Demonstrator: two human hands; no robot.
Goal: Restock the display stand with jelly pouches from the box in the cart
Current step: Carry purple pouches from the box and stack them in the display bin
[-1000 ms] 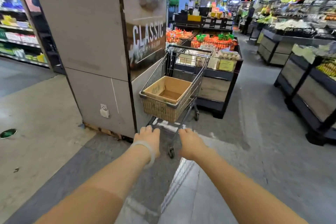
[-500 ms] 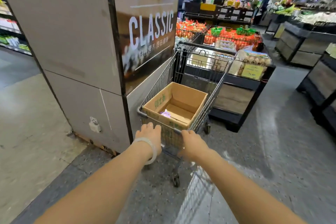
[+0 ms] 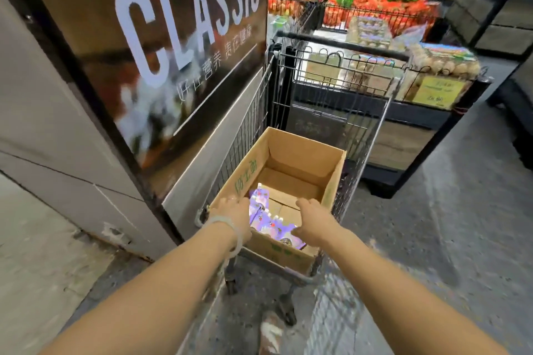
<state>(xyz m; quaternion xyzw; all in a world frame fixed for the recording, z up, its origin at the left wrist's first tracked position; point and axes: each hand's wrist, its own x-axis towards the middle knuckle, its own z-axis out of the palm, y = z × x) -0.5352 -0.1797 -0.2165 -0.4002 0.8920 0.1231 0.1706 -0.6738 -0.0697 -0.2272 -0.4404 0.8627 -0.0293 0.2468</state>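
Observation:
A wire shopping cart (image 3: 334, 86) stands right in front of me beside a pillar. In it sits an open cardboard box (image 3: 305, 145), and several purple jelly pouches (image 3: 266, 220) lie at its near end. Both my hands are past the cart handle and over the box. My left hand (image 3: 235, 210), with a pale bangle on the wrist, rests at the box's left rim. Just right of the pouches, my right hand (image 3: 313, 222) hovers with its fingers bent downward. Neither hand holds a pouch. The far half of the box bottom is bare.
A pillar with a "CLASSIC" poster (image 3: 187, 23) rises close on the left of the cart. Ahead stands a black display stand (image 3: 403, 124) with egg cartons (image 3: 441, 60) and a yellow price tag. Orange net bags (image 3: 375, 11) fill baskets behind it. Grey aisle floor stretches to the right.
I have closed in on the cart and look down into the box. Both hands have left the cart handle and moved forward over the box.

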